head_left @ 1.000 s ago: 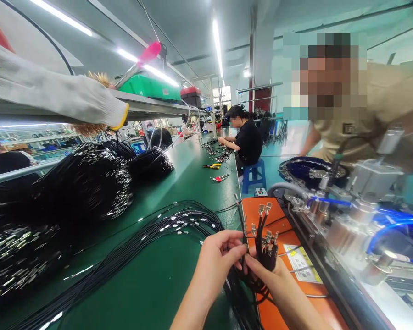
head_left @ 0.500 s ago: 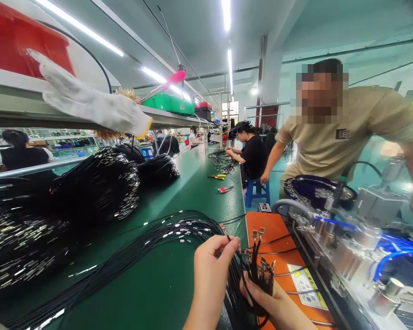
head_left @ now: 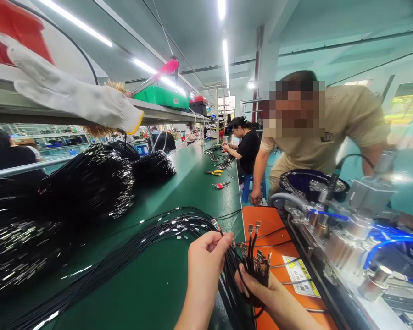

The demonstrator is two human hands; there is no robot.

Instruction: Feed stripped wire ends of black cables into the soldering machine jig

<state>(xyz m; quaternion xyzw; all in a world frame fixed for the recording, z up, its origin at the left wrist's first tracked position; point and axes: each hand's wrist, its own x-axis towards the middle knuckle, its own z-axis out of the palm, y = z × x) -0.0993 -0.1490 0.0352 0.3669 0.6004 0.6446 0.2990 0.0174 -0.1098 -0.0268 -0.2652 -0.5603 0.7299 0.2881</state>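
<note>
Wires [head_left: 259,275] already bunched are held tight in the right grip [head_left: 273,293] — one single wire [head_left: 215,224] is pinched in the left grip [head_left: 205,257] beside them, and many other wires [head_left: 122,251] lie on the desk [head_left: 151,286], left of both.

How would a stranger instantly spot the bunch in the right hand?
Find the orange surface right of the green table. In front of its left edge, the right hand grips a bunch of black cables. Unlike the cables lying across the table, these point their metal ends upward.
</note>
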